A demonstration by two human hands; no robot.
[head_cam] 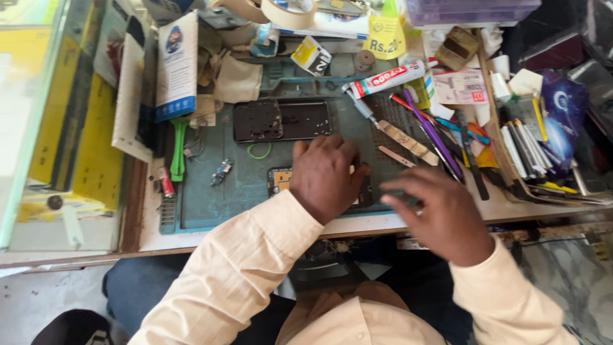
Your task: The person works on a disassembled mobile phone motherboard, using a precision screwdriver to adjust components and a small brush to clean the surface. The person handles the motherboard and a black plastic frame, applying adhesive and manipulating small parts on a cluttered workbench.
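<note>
My left hand (324, 176) lies palm down on an opened phone body (279, 179), whose orange and black insides show at its left end. The hand covers most of it. My right hand (439, 211) hovers at the mat's right front corner with fingers spread and nothing seen in it. Beyond the left hand lies a black phone back frame (281, 119) on the blue-grey work mat (204, 204). A small green ring (259, 151) and a small circuit part (221, 171) lie on the mat to the left.
A glue tube (387, 80), flat pry tools (408, 142), pens and screwdrivers (437, 137) crowd the right side. A green-handled brush (178, 148) and a booklet (176, 67) sit at left. Tape rolls (290, 13) are at the back. The bench edge (357, 225) runs below my hands.
</note>
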